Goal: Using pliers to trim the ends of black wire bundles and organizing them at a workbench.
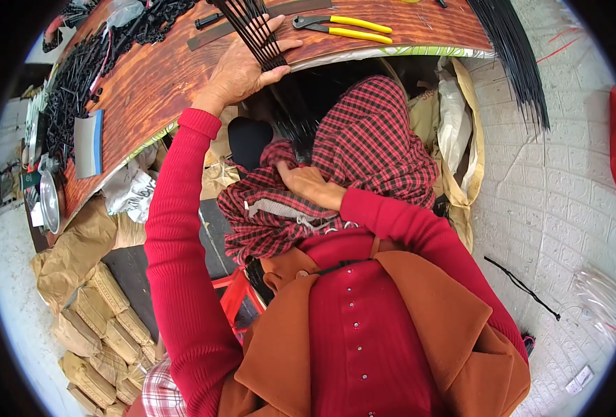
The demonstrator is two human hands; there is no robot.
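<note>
Two hands at work: your left hand (242, 69) presses, palm flat w/ fingers spread, on black strips (256, 31) at table (162, 76) edge; right hand (308, 182) pinches cloth (370, 139). Keep strips fanned, pressure even.

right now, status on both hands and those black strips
Left hand flat on the black strips at the table edge. Right hand on the plaid cloth, gripping their lower ends. Yellow-handled pincers alongside, apart.
</note>
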